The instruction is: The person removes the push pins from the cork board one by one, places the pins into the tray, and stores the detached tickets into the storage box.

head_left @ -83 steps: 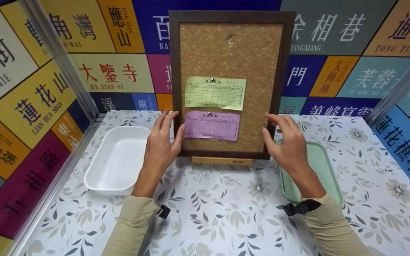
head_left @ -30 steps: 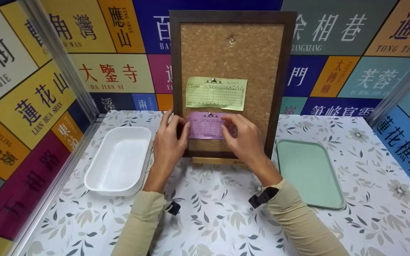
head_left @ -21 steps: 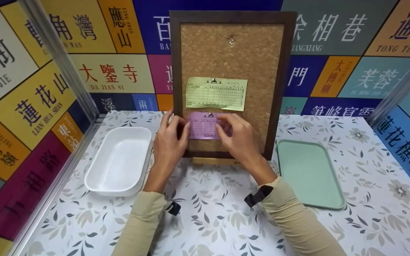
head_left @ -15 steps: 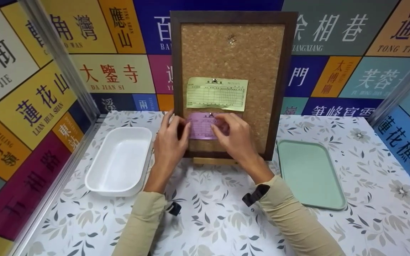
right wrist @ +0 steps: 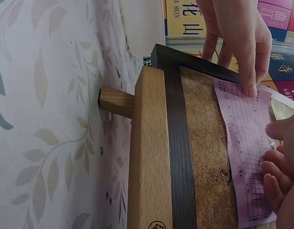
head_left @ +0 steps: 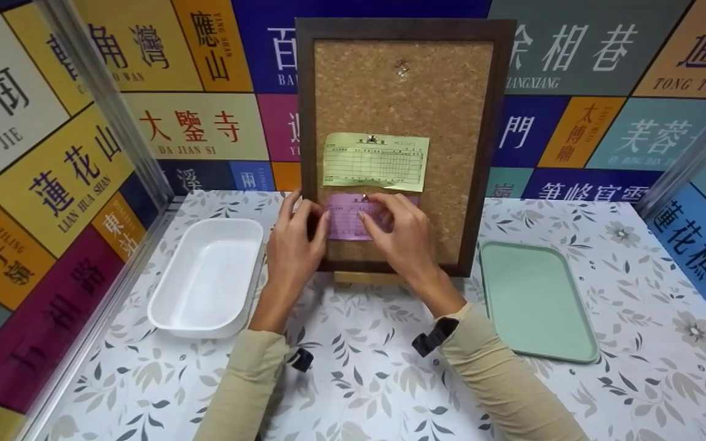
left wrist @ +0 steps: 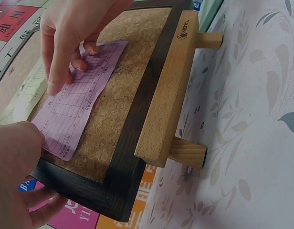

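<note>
A dark-framed corkboard stands upright, tilted back, on a small wooden easel. Pinned to it are a yellow slip and, just below, a purple slip. My left hand grips the board's left edge, thumb over the purple slip's left end and fingers behind the frame. Over that slip's right part, my right hand has its bent index finger and thumb apart. The silver pushpin is beside the right index fingertip and shows between thumb and fingers in the right wrist view.
A white plastic basin lies left of the board and a green tray lies to the right. Both rest on a floral tablecloth. Coloured sign panels cover the walls close behind.
Both hands were at the board's side edges earlier. My left thumb has moved in over the purple slip; my right hand has travelled left across it to the pushpin.
</note>
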Demonstrator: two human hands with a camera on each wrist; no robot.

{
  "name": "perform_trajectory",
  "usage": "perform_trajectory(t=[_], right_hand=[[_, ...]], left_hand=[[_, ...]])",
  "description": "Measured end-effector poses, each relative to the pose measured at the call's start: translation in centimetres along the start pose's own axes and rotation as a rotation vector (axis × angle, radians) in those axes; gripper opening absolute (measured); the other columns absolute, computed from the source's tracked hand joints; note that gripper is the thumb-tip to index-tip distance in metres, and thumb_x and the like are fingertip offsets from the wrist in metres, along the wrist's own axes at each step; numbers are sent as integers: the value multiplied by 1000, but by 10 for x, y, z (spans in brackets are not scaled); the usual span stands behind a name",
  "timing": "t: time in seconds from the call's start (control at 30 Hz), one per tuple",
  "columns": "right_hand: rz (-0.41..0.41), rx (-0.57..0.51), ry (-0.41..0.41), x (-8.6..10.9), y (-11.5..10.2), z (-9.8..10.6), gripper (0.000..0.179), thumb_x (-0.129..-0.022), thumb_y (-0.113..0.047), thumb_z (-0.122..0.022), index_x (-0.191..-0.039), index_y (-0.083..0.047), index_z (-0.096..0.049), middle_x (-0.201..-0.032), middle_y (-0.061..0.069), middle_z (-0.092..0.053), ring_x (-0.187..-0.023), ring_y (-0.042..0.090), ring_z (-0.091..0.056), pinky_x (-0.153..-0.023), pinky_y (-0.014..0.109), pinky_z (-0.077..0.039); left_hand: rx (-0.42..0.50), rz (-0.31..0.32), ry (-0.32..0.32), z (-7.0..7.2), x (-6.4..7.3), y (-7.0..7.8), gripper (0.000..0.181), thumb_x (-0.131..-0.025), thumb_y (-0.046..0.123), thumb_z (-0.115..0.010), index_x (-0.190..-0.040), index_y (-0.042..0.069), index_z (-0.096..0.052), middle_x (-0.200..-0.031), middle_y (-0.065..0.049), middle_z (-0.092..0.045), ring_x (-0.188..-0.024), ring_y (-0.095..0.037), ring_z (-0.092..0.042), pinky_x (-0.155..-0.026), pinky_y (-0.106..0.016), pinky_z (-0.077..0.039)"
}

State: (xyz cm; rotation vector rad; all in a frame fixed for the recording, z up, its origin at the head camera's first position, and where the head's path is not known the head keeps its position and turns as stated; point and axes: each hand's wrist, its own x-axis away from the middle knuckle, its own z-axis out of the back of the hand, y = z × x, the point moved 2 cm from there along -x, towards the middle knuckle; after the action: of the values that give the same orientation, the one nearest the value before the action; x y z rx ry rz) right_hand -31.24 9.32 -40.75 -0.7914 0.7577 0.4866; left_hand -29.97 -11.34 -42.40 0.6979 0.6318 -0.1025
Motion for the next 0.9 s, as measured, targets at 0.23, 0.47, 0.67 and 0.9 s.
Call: perform_trajectory(t=[0.23,0.47,0.67,0.9], right_hand=[[-4,-5,32,-3,-1,-2,17,-97,-14,-80,-112,-5,-80,-90,6,-75,-73,17,-67,-68,30,-56],[-19,19,47,-4,-2,-3,13,-97,-11,-77,-110,-8,-81,-89,4,-75,-74,16,-67,-67,29,-56],[-12,-6,73,-6,-4,-5,13,-97,-9,-77,-109,-7,-81,-89,4,-75,-73,14,-67,-66,27,-55],[-44,13,94,-8,-4,-8,9,-97,-11,-77,-105,-10,-81,-89,1,-75,-73,11,-68,-67,27,-55]], left_hand=[[6,0,4,0,-1,0,25,-108,39,-66,-108,15,-72,-161,-15,-56,-136,-39,-66,-107,-52,-59],[12,-1,7,-1,0,-1,25,-108,39,-66,-108,15,-71,-160,-14,-56,-137,-38,-65,-110,-51,-57],[14,-6,8,0,0,-1,24,-108,40,-66,-108,16,-71,-159,-13,-57,-132,-38,-69,-104,-52,-60],[15,-6,8,-1,-1,0,23,-108,39,-66,-108,16,-71,-159,-13,-57,-129,-39,-70,-103,-52,-60]])
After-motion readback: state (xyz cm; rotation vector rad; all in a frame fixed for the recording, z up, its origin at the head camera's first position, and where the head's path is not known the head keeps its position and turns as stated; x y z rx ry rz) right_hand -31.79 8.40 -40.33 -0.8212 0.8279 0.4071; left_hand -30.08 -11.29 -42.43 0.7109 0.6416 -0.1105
